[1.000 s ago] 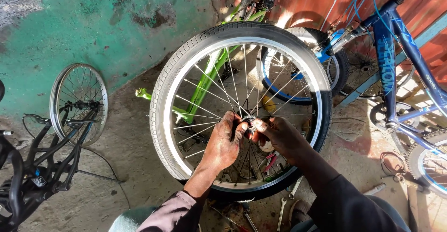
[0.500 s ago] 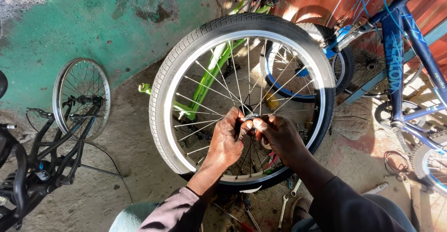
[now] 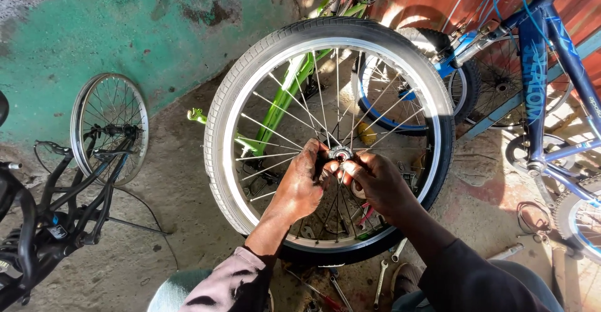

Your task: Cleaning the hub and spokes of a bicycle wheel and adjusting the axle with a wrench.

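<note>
A bicycle wheel [image 3: 250, 67] with a grey tyre and silver spokes stands upright in front of me. Its metal hub [image 3: 340, 154] sits at the centre. My left hand [image 3: 299, 187] grips the hub from the left, fingers curled around it. My right hand [image 3: 374, 183] pinches the hub's right side with the fingertips. Both hands are greasy and meet at the hub. Whether a small tool or part is between the fingers cannot be seen.
A green bike frame [image 3: 282, 93] lies behind the wheel. A blue bicycle [image 3: 538, 86] leans at the right against a red wall. A black frame [image 3: 56, 212] and a bare silver rim [image 3: 109, 127] stand at the left. Spanners [image 3: 380, 280] lie on the concrete floor below.
The view has shifted slightly, so the wheel sits a little lower and more central. Both hands stay on the hub, fingers working around it.
</note>
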